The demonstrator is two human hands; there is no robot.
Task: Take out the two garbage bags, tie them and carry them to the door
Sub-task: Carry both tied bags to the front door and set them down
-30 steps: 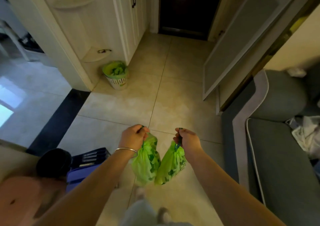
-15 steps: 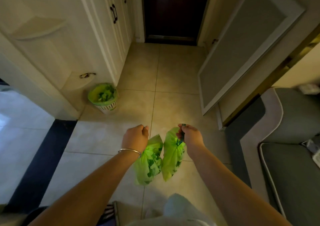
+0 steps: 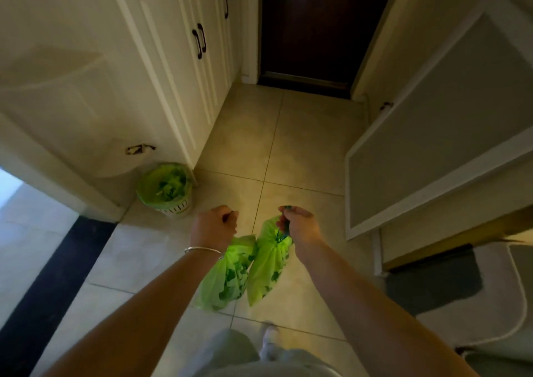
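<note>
Two bright green garbage bags with darker leaf prints hang side by side above the tiled floor. My left hand (image 3: pixel 215 226), a bracelet on its wrist, grips the gathered top of the left bag (image 3: pixel 226 275). The right bag (image 3: pixel 269 264) hangs from my right hand (image 3: pixel 298 223), which is closed on its tied neck. The two bags touch each other. A dark brown door (image 3: pixel 314 27) stands shut at the far end of the hallway, straight ahead.
A small white bin (image 3: pixel 165 189) lined with a green bag stands at the left by the white cabinets (image 3: pixel 178 67). A white-framed grey door panel (image 3: pixel 432 134) juts in from the right. A grey sofa corner (image 3: pixel 496 298) is at lower right.
I have walked forward down the hallway. The dark door and the bin are closer, and the sofa has slid off to the right. Both bags stay in my hands.
</note>
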